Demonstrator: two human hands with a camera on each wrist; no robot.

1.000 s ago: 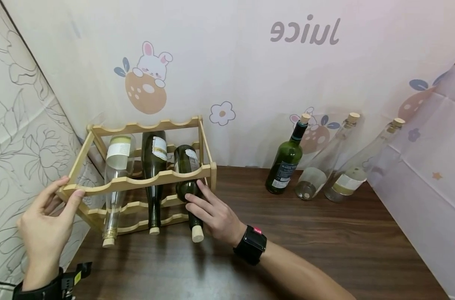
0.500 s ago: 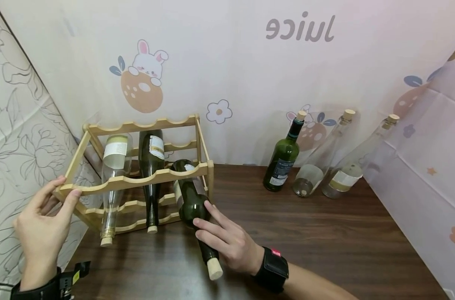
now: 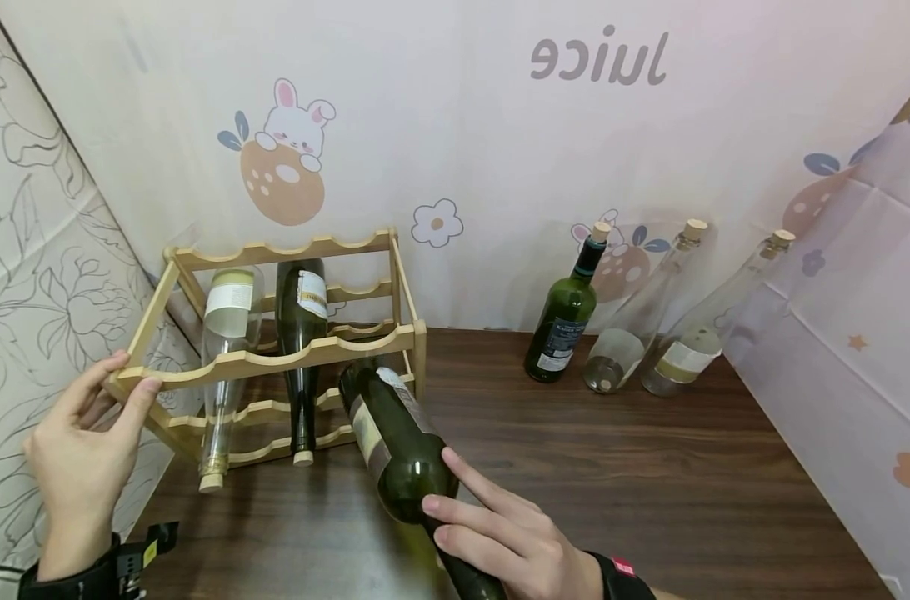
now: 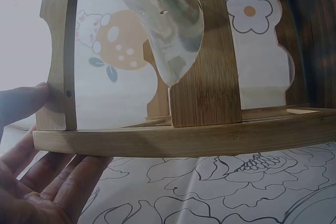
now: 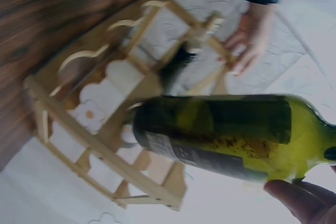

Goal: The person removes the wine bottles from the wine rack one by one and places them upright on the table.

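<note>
My left hand [image 3: 87, 454] grips the front left corner of a wooden wine rack [image 3: 365, 346], thumb on the top rail and fingers round the outside. My right hand [image 3: 511, 533] holds a dark green wine bottle [image 3: 395, 442] near its shoulder and neck. That bottle slants in front of the rack's right end, its base close to the front rail and its neck toward me. Still lying in the rack are a clear bottle [image 3: 226, 333] at the left and another dark bottle [image 3: 302, 333] in the middle, both with corks pointing forward.
Toward the back right of the brown table [image 3: 650, 492] stand a green corked bottle [image 3: 563, 329] and two clear corked bottles, one [image 3: 627, 337] beside the other [image 3: 683, 362]. Printed curtains [image 3: 485, 125] rise behind and along both sides.
The right hand has drawn the dark green bottle out of the rack's right slot, forward and to the right. My left hand keeps its hold on the rack corner.
</note>
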